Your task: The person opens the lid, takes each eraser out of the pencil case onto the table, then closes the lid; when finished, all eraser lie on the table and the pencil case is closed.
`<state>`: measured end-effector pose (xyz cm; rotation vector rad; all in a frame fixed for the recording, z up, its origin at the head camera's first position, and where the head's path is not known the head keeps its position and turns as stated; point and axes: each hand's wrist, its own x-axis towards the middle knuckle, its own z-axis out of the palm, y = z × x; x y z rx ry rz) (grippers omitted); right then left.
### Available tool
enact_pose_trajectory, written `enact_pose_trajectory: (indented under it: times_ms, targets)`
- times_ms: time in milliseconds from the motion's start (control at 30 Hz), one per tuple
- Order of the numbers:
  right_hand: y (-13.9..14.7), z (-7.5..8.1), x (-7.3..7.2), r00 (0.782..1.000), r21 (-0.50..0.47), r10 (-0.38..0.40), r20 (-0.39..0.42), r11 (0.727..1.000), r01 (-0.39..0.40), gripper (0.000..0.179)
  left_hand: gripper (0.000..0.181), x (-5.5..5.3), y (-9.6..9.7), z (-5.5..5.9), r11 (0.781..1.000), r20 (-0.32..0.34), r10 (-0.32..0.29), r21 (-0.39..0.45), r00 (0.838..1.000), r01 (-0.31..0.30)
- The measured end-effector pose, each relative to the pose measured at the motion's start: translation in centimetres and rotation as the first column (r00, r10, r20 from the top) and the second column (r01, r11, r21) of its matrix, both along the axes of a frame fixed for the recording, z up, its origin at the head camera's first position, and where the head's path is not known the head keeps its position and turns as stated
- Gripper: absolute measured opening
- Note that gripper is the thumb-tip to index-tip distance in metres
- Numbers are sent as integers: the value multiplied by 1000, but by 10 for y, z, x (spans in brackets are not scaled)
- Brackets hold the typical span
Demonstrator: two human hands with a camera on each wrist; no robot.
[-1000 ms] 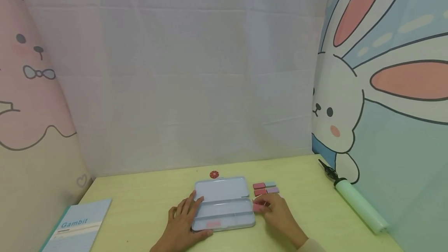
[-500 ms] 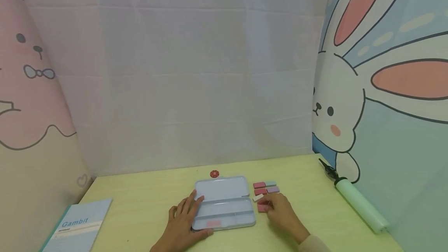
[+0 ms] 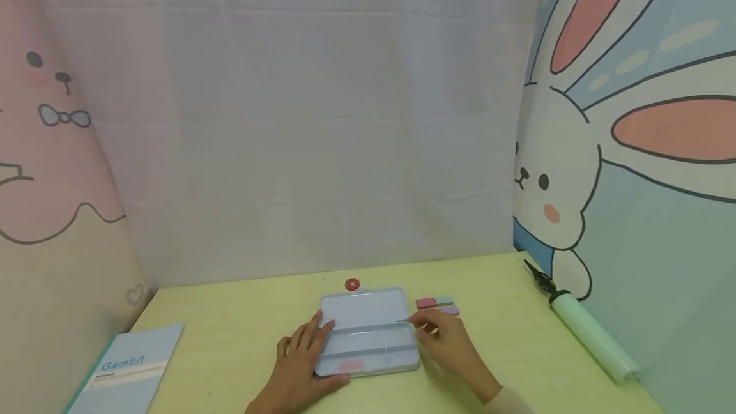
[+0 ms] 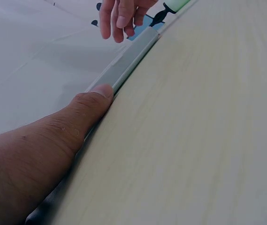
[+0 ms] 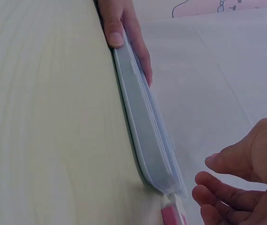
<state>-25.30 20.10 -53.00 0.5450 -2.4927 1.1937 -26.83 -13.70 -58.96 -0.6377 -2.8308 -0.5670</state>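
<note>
A pale blue pencil case [image 3: 365, 308] lies open on the table, its lid folded back and a divided tray in front. My left hand [image 3: 299, 363] rests spread at its left end, thumb along the front edge and fingers reaching over the side. At the right end is my right hand [image 3: 454, 344], thumb and fingertips apart with nothing seen between them in the right wrist view. Behind it show small eraser-like blocks: one dark pink [image 3: 425, 303], one teal [image 3: 444, 301], one lilac [image 3: 450, 310]. Close to the case's corner appears a pink-and-white block [image 5: 172, 215].
A red poker chip [image 3: 352, 284] lies behind the lid. To the left is a blue notebook [image 3: 135, 363] marked "Gambit". A green hand pump [image 3: 595, 340] with a black nozzle lies along the right wall. White cloth [image 3: 328, 145] hangs behind the table.
My right hand has shifted slightly left and back. The white block and near pink block, visible half a second ago, no longer show in the head view. My left hand stays in place.
</note>
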Motion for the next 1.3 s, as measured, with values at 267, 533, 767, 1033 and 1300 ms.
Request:
enact_pose_trajectory:
  times_ms: [267, 533, 767, 1033, 1300]
  targets:
    - [-31, 2, 8, 987, -58, 130, 89, 990, -125, 21, 110, 1, 1, 2, 1000, 27, -8, 3, 1000, 8]
    - [-62, 4, 12, 961, -30, 266, 81, 964, -264, 24, 109, 0, 0, 3, 1000, 27, -4, 12, 1000, 3]
    - [-81, 4, 9, 918, 77, 374, 133, 919, -386, 29, 108, 0, -1, 2, 1000, 24, -7, 19, 1000, 7]
    - [-92, 2, 7, 933, 162, 329, 147, 922, -351, 25, 107, -1, 0, 1, 1000, 0, -12, 17, 1000, 12]
    - [-95, 2, 10, 947, 211, 282, 154, 927, -311, 25, 109, -1, 0, 2, 1000, 16, -6, 6, 1000, 6]
